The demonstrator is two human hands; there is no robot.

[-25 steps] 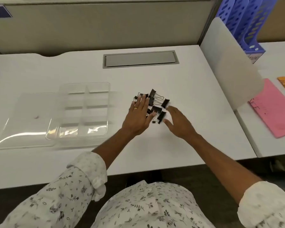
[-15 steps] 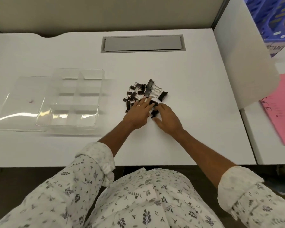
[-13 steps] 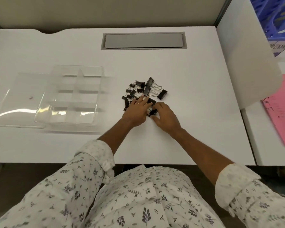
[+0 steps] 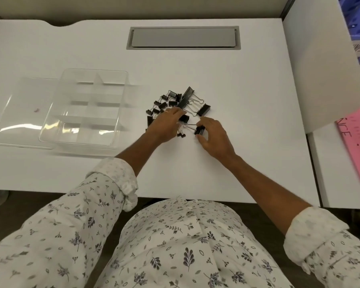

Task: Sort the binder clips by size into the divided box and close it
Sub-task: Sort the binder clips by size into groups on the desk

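Head view: binder clips (image 4: 181, 102) under both hands (image 4: 166, 126)

Black binder clips (image 4: 204, 109) with silver wire handles. White worktop (image 4: 247, 100), grey hatch (image 4: 183, 37). Clear divided box (image 4: 85, 119). White shirt (image 4: 175, 246), grey leaf print. Pink sheet (image 4: 357, 142).
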